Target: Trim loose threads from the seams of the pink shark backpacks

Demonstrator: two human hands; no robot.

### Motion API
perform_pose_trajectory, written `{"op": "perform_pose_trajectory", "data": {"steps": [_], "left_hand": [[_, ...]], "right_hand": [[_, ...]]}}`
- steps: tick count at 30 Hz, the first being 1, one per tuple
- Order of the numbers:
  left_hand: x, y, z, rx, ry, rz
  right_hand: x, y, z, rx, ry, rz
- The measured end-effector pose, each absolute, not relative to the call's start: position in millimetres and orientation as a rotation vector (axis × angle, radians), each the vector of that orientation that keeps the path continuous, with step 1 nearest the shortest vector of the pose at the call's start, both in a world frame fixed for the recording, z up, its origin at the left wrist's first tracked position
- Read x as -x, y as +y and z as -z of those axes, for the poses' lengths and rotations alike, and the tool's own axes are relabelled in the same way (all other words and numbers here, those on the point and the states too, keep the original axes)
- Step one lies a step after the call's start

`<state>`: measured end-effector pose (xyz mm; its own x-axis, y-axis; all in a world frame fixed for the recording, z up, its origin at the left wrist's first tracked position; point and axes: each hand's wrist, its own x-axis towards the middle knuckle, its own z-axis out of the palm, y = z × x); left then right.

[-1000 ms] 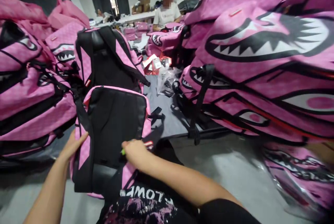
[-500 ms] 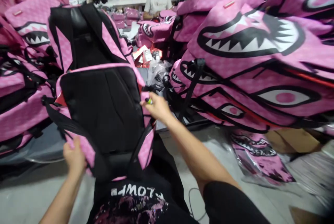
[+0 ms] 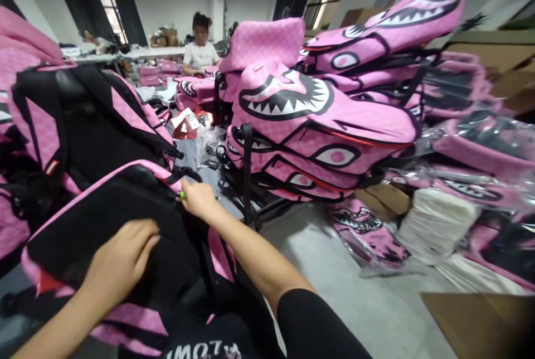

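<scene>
Change vs half a second ago: the backpack (image 3: 104, 219) was held near upright, gripped at its lower left edge. Now it is tipped back and lies flatter, black back panel up, directly under both hands. The left hand (image 3: 121, 258) has been moved off the edge onto the panel and lies palm down, fingers loosely spread, nothing gripped. The right hand (image 3: 198, 200) has been shifted from the right side seam to the panel's far right corner. It is closed in a pinch on a small green item (image 3: 182, 195), which is pressed against the pink trim there; what the item is cannot be told. Judged effect: the bag is now pinned by the flat palm rather than hung from a grip, so the corner is steadier for fine work. Materials: the panel looks like matte black padded mesh, soft and slightly domed; the shell is pink checker-textured fabric with a red accent at the near left corner. Beyond the left hand a second backpack (image 3: 96, 119) stands upright, black straps facing. Right of the right hand is a stack of pink bags (image 3: 317, 125) with shark-mouth print, some below it in glossy plastic film (image 3: 363, 231). A grey table (image 3: 211, 180) lies just beyond the right hand, and a seated person (image 3: 200, 52) is far behind it.
</scene>
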<state>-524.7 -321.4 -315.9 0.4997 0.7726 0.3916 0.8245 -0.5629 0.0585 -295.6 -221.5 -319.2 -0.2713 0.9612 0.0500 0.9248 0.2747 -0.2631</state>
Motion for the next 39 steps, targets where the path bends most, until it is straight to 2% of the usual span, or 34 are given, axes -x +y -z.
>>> {"op": "perform_pose_trajectory", "data": {"steps": [2,4,10,15,19,22,26,31,34,39], "left_hand": [[489.0,-261.2,303.3,2.546,-1.262,0.273],[464.4,-217.8,301.6,2.581,-1.191,0.148],[470.6,-186.8,320.4,2.755,-1.069,-0.024],[526.9,-171.4,303.9,2.68,-1.187,0.086],[533.8,-183.0,297.5,2.55,-1.088,0.096],[510.3,-196.1,307.6,2.619,-0.992,0.077],[485.7,-192.9,328.6,2.655,-1.109,0.162],[481.7,-192.8,342.2,2.605,-1.251,0.244],[481.8,-200.2,343.0,2.646,-1.292,0.334],[465.4,-208.2,345.1,2.644,-1.414,0.499]], "right_hand": [[299.8,-224.3,318.6,1.721,-2.344,-0.268],[298.6,-224.6,322.0,1.743,-2.319,-0.266],[290.1,-217.0,338.6,1.796,-2.182,-0.264],[288.0,-204.5,343.2,1.766,-2.159,-0.388],[281.9,-205.2,334.1,1.76,-2.14,-0.51],[268.6,-217.6,317.4,1.604,-1.995,-0.635],[250.6,-227.0,296.4,1.221,-1.618,-0.965],[271.6,-223.9,313.3,1.168,-1.336,-1.246],[289.3,-224.1,342.1,1.094,-1.187,-1.189],[286.9,-229.5,371.8,1.352,-1.237,-0.79]]}}
